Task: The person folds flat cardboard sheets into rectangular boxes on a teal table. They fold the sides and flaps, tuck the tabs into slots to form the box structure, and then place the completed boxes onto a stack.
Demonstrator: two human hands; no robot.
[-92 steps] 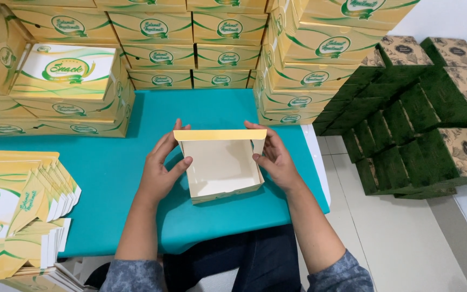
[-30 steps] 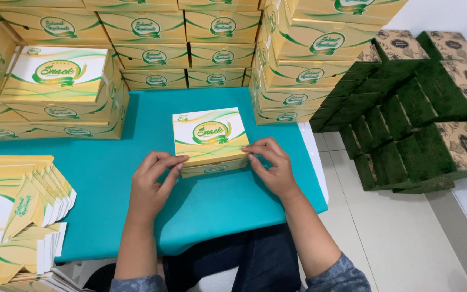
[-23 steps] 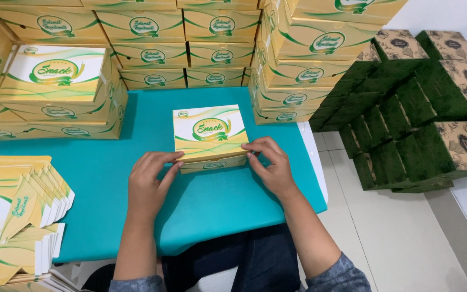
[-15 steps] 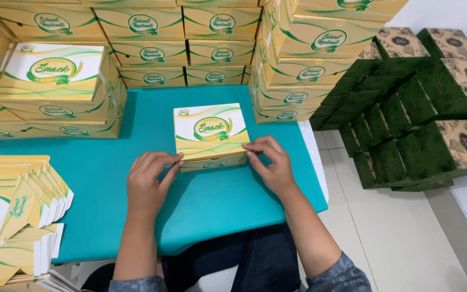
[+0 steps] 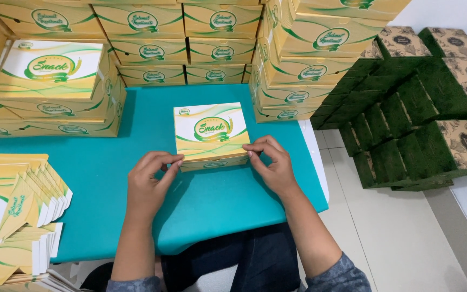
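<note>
Left hand and right hand pinch the front corners of a closed yellow snack box on a teal table.

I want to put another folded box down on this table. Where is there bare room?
Bare teal table lies between the closed box and the left box stack, and in front between the left hand and the flat blanks. The back edge and right corner are crowded with stacked boxes.

Count: one closed yellow-and-white snack box mid counter, one hand left of it, one hand right. One fanned pile of flat blanks far left of box. Stacked yellow boxes behind and green boxes right: too many, partly hidden, uncounted.
</note>
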